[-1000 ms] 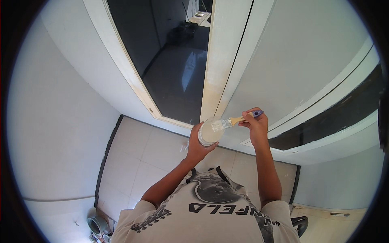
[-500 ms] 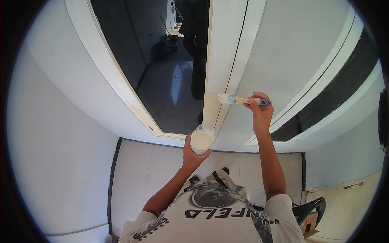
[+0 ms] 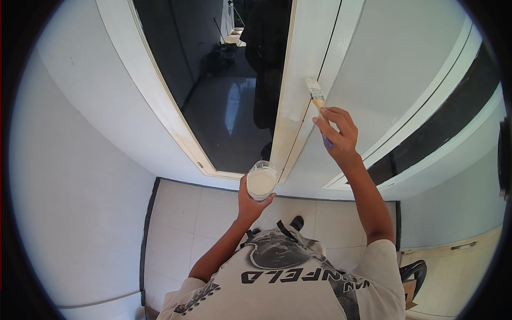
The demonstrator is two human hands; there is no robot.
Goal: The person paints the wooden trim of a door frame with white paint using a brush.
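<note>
My left hand (image 3: 253, 204) is wrapped round a clear cup of off-white paint (image 3: 261, 182), held upright near the foot of the door. Between the fingers of my right hand (image 3: 340, 133) is a paintbrush (image 3: 316, 94) with a wooden handle and a blue end. Its paint-coated bristles point up and left, at the edge of the white door frame (image 3: 304, 69) beside the dark gap; whether they touch it I cannot tell. Lower down, the frame looks yellower, with a fresh white patch above that part.
A dark glass pane (image 3: 218, 101) fills the door to the left of the brush. On the right is a second dark window (image 3: 421, 138) in a white frame. Pale floor tiles (image 3: 173, 213) lie below. A cardboard box (image 3: 409, 293) and a cream cabinet (image 3: 458, 272) stand lower right.
My right hand has turned the brush from pointing left to pointing upward, and its bristles are now higher and further right. The cup has shifted slightly left in view.
</note>
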